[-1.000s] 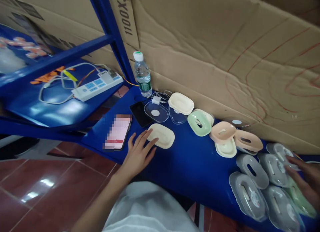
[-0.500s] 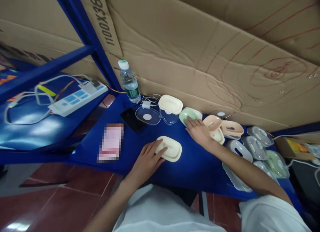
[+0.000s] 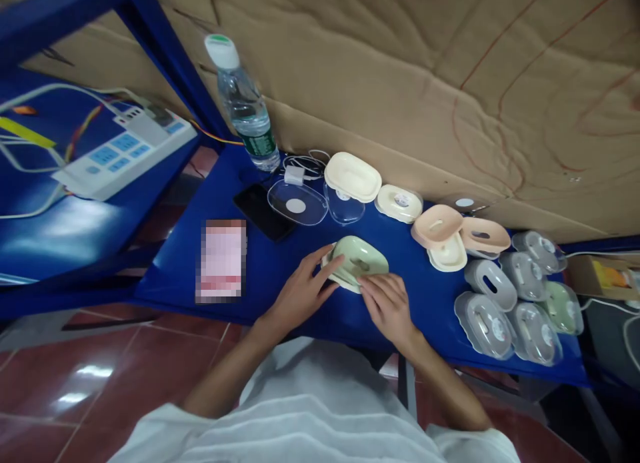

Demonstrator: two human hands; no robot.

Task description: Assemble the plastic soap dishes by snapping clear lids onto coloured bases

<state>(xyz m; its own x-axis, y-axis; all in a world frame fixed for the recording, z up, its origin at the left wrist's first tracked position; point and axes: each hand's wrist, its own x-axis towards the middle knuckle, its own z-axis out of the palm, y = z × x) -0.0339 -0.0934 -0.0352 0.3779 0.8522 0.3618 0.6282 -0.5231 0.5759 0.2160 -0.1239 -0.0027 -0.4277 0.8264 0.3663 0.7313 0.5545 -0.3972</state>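
Observation:
A pale green oval soap dish piece [image 3: 367, 253] rests on the cream soap dish piece [image 3: 329, 255], which shows only at its left and lower edges. My right hand [image 3: 393, 310] grips the green piece at its near right rim, thumb and fingers closed. At the left end of the stack is my left hand [image 3: 306, 286], thumb and forefinger apart around the cream piece and touching the green one. Beyond them lie a cream dish [image 3: 353, 175], a lidded cream dish [image 3: 399, 203] and a peach dish [image 3: 437, 224].
Several clear-lidded grey dishes [image 3: 484, 324] and a lidded green one [image 3: 561, 308] stand at the right. A clear lid [image 3: 299, 203], a black phone [image 3: 260, 211], a charger [image 3: 294, 175] and a water bottle [image 3: 249, 113] are at the back left. Cardboard [image 3: 375, 83] walls the back.
My right hand has brought the green piece from the back of the table onto the cream piece by my left hand. The lidded cream dish behind is uncovered. The camera view has shifted.

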